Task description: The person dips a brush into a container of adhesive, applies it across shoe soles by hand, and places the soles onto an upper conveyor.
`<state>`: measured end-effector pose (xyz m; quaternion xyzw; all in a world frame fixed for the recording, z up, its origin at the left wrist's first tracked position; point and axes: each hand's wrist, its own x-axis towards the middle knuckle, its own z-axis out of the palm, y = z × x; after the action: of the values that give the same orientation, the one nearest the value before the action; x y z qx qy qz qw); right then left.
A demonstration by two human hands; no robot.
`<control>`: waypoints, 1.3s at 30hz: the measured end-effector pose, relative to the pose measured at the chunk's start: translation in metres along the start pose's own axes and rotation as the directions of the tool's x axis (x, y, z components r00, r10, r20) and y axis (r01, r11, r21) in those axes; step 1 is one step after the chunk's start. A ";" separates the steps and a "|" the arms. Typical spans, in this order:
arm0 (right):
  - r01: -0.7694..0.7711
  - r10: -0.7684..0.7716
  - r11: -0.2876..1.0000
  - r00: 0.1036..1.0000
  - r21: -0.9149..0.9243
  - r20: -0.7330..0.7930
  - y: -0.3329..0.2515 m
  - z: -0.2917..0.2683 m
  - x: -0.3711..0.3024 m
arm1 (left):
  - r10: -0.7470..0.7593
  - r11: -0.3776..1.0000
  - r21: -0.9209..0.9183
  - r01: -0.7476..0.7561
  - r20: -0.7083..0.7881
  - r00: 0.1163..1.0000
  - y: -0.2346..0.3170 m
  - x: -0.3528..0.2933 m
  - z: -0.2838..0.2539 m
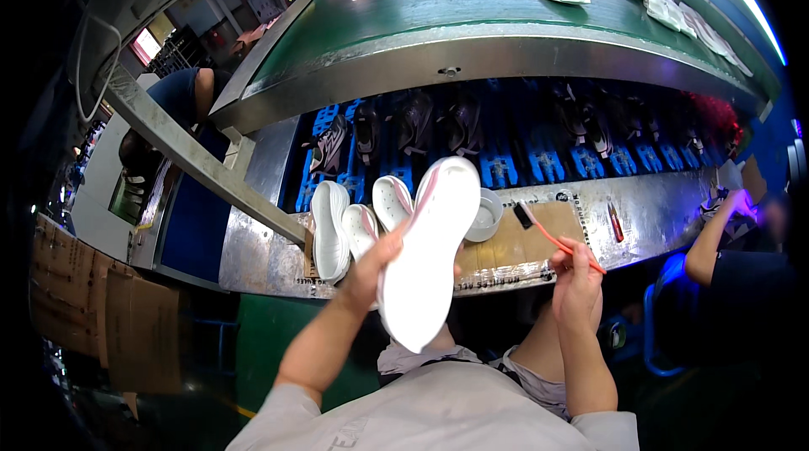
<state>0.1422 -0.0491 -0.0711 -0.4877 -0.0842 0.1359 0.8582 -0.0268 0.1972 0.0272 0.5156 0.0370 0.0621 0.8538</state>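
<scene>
My left hand (pixel 371 270) is closed around the edge of a white shoe sole (pixel 425 257), tilted upright in front of me; its pale surface is glaringly bright, with pink along one edge. To the right, my right hand (pixel 576 287) grips the orange handle of a brush (pixel 552 237) whose dark bristle head hangs over a cardboard sheet (pixel 548 259). Behind the held sole, and partly covered by it, stands a round white bowl (pixel 487 217). More white soles (pixel 330 236) rest on the metal bench left of the held one, some with pink edging.
A red-handled tool (pixel 616 224) lies on the metal bench (pixel 649 236) at right. Beyond it, dark shoes (pixel 413 121) sit on blue carriers under a raised green conveyor belt (pixel 404 9) bearing white soles. A metal post (pixel 194 152) slants at left; a co-worker's arm (pixel 708 240) is at right.
</scene>
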 end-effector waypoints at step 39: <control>0.332 0.107 0.568 0.877 -0.753 0.468 -0.010 0.068 0.069 | 0.657 0.262 0.725 0.637 -0.617 0.432 -0.019 -0.058 -0.201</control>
<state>0.1905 0.0235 -0.0268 -0.7728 -0.3716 0.1370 0.4960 -0.1087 0.3563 -0.0829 0.7896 0.5100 0.2962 0.1697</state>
